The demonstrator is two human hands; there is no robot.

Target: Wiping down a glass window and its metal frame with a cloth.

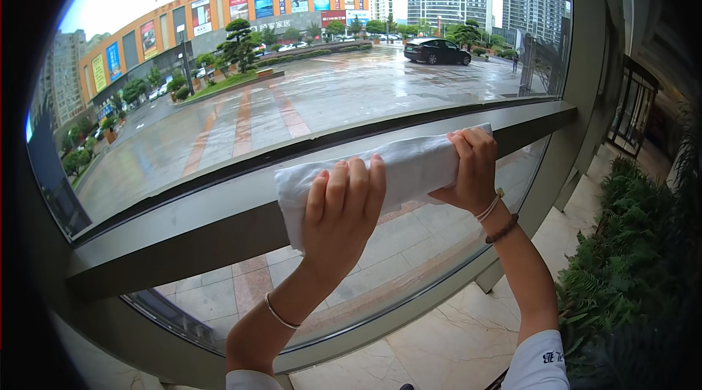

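Observation:
A white cloth [417, 162] lies folded over the top and front face of a metal window crossbar [219, 231]. My left hand [343, 209] grips its left part, fingers over the top edge, thumb hidden. Near the cloth's right end, my right hand [474, 168] holds it with bent fingers on top and the thumb lower down at the front. Window glass [258, 116] rises behind the bar, and another pane [395, 258] continues below it.
Green fern-like plants [609, 247] stand at the right beside a pale stone floor [439, 335]. A thick window post [589, 61] rises at the bar's right end. Beyond the glass are wet paving, a black car [437, 51], trees and buildings.

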